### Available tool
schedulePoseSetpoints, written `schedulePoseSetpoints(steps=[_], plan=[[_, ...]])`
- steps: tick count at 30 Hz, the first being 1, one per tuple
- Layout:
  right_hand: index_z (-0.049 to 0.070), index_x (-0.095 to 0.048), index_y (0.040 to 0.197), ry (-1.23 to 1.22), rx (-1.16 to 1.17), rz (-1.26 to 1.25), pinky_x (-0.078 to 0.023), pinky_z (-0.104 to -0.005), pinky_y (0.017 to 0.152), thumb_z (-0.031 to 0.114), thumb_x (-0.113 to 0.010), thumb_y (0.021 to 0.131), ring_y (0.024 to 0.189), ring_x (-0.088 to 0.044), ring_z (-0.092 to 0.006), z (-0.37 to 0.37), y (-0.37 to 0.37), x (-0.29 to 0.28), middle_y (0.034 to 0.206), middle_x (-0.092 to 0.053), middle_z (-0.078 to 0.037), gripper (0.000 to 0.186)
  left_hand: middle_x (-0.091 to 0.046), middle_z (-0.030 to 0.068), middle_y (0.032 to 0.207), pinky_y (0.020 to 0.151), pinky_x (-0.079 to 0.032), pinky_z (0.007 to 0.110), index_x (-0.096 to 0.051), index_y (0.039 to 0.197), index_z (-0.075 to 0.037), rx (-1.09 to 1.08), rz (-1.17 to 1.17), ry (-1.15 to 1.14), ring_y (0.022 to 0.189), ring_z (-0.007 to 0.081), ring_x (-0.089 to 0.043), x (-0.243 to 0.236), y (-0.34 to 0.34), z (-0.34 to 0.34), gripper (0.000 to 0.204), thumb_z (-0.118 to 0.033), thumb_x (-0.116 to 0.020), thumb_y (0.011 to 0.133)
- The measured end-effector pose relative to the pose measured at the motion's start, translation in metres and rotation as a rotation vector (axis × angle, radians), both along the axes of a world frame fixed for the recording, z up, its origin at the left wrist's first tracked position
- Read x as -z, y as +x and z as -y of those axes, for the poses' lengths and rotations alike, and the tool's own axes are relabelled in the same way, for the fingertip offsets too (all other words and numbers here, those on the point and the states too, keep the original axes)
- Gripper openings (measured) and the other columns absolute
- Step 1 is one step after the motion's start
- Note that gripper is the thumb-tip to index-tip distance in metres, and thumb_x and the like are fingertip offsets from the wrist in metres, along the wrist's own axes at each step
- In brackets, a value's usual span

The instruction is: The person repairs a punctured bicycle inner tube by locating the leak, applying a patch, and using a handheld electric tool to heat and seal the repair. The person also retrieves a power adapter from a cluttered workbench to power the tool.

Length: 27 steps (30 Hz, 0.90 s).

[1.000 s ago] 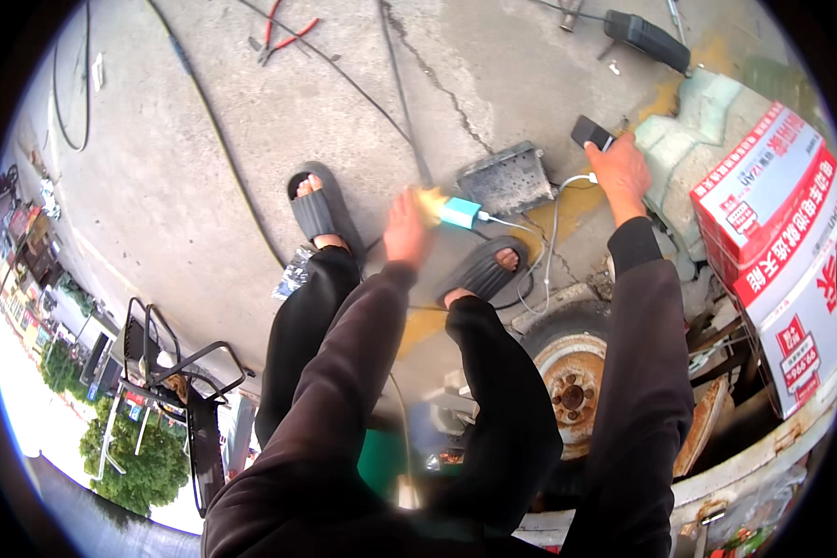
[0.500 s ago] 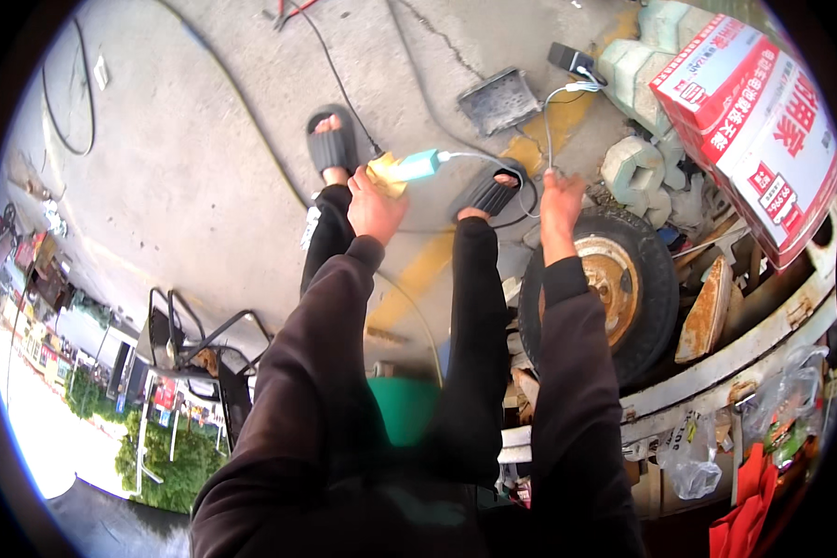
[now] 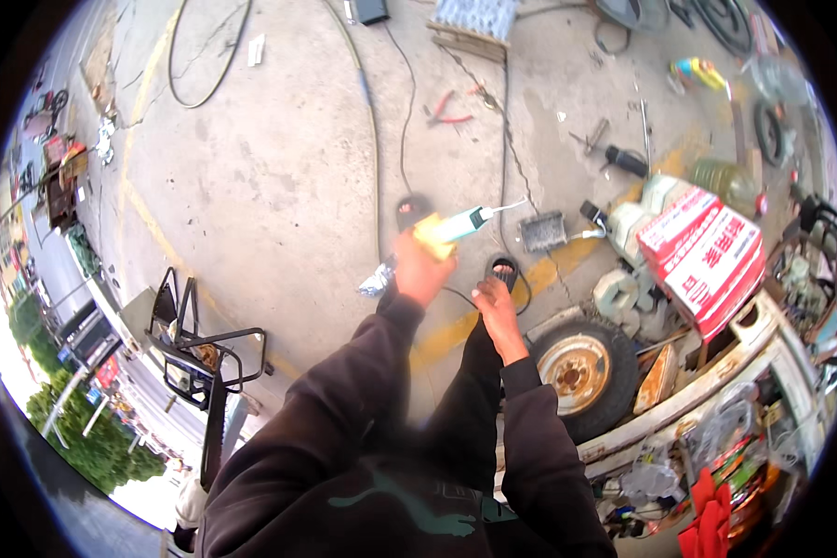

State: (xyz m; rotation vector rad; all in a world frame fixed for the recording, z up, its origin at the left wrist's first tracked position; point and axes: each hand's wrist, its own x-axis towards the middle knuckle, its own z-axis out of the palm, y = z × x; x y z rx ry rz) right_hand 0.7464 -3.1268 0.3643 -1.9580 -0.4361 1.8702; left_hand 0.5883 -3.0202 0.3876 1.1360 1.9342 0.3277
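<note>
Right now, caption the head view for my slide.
Left grip holding a yellow piece with a pale-teal oblong block at its end; right grip pictured near a black rubber tyre.

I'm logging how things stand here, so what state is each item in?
Left hand: closed around a yellow piece
Right hand: partly curled; whether it holds anything, cannot tell
Teal block: joined to the yellow piece
White cable: one end at the teal block
Red-handled pliers: handles spread
Wheel: rusted, tyre fitted
Black sandals: worn
Red-and-white carton: whether sealed, cannot tell
</note>
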Motion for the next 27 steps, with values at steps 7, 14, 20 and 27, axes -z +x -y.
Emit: schedulePoseSetpoints(steps=[7, 14, 20, 27], plan=[[-0.008, -0.053, 0.124, 0.09, -0.267, 0.081, -0.047, -0.0313, 0.093, 0.014, -0.063, 0.09, 0.108, -0.061, -0.0227, -0.082, -0.063, -0.062, 0.118, -0.062, -0.019, 0.042, -0.045, 0.024, 0.125, 0.094, -0.046, 0.045, -0.034, 0.132, 0.003, -0.164, -0.06, -0.037, 0.116, 0.0398, -0.049, -0.053, -0.069, -0.062, 0.085, -0.026, -0.081, 0.068], [-0.003, -0.051, 0.126, 0.09, -0.48, 0.24, -0.05, -0.0307, 0.083, 0.016, -0.062, 0.09, 0.092, -0.066, -0.0201, -0.109, -0.082, -0.064, 0.105, -0.068, -0.013, 0.042, -0.048, 0.0195, 0.122, 0.082, -0.05, 0.05, -0.037, 0.131, -0.007, -0.096, -0.197, -0.071, 0.105, 0.0409, -0.057, -0.005, -0.105, -0.112, 0.072, -0.026, -0.075, 0.072], [-0.005, -0.043, 0.131, 0.123, -0.671, 0.418, -0.05, -0.0393, 0.085, 0.017, -0.064, 0.088, 0.096, -0.065, -0.0314, -0.155, -0.081, -0.064, 0.106, -0.066, -0.017, 0.053, -0.049, 0.0168, 0.122, 0.08, -0.051, 0.05, -0.038, 0.128, -0.006, -0.064, -0.21, -0.138, 0.105, 0.0382, -0.058, 0.026, -0.1, -0.167, 0.072, -0.028, -0.077, 0.072], [-0.006, -0.036, 0.136, 0.367, -0.892, 0.597, -0.039, -0.0435, 0.1, 0.018, -0.067, 0.085, 0.119, -0.049, -0.0384, -0.242, -0.083, -0.025, 0.127, -0.052, -0.024, 0.065, -0.047, 0.0198, 0.119, 0.077, -0.052, 0.049, -0.036, 0.127, -0.005, -0.001, -0.254, -0.277, 0.099, 0.0402, -0.061, 0.103, -0.09, -0.232, 0.074, -0.023, -0.078, 0.068]])
